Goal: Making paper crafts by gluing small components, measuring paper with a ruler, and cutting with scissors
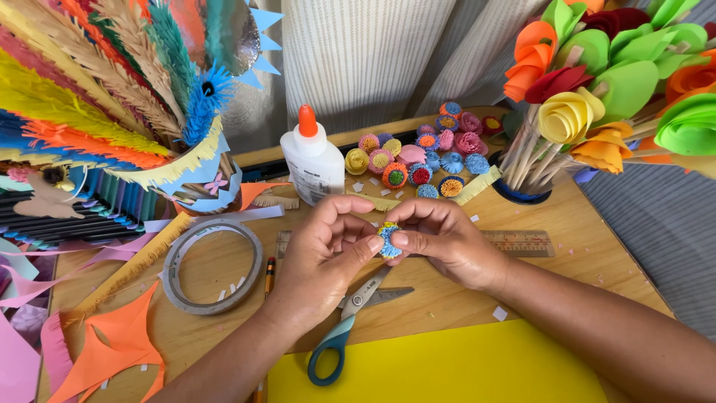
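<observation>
Both my hands meet over the middle of the wooden table, pinching one small fringed paper flower, blue with a yellow centre. My left hand grips it from the left with thumb and fingers. My right hand presses it from the right with thumb and forefinger. Under my hands lie scissors with a teal handle. A cluster of several finished small paper flowers lies farther back.
A white glue bottle with an orange cap stands behind my left hand. A tape ring, a pencil, a ruler, a yellow paper sheet, orange paper scraps, a fringed paper peacock and a paper-rose bouquet surround me.
</observation>
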